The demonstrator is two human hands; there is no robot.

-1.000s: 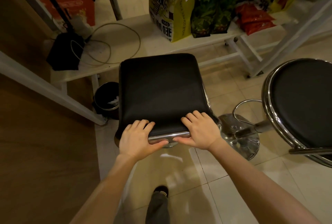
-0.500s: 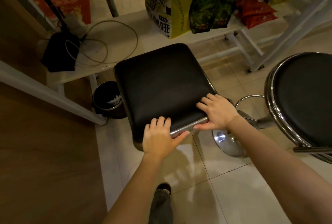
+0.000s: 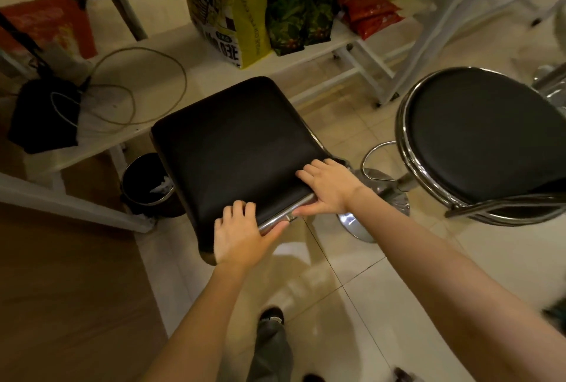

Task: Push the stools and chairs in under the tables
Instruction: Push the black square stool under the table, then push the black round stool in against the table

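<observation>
A low white shelf (image 3: 171, 75) runs across the far side. On its right part stands a tall yellow bag (image 3: 232, 8), with dark green bags (image 3: 298, 14) just to its right and red packets (image 3: 370, 12) further right. On the left part of the shelf lie a black pouch (image 3: 39, 115) and a loose loop of thin cable (image 3: 137, 84). A small black bin (image 3: 147, 182) with white scraps inside sits on the tiled floor (image 3: 352, 305) below the shelf. A red mat (image 3: 46, 26) lies at far left

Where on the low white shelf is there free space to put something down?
Free: the shelf strip between the cable loop and yellow bag. Crowded: bags fill its right; a black box and cable take its left.
</observation>
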